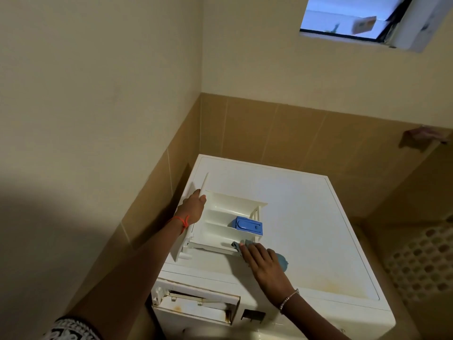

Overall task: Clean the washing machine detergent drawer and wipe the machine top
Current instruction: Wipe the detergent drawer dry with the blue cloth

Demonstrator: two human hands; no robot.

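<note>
Cream painted walls meet in a corner running down the middle of the view. A band of tan tiles covers their lower part, from 9 o'clock across to 3 o'clock. At 1 o'clock, high on the far wall, a dark-framed window shows pale blue light, with a blurred tan box-like object at its right side. At 3 o'clock a small pinkish thing sits on the tiled wall; it is too blurred to identify. At 4 o'clock stands a pale surface pierced with round holes, possibly a basket.
</note>
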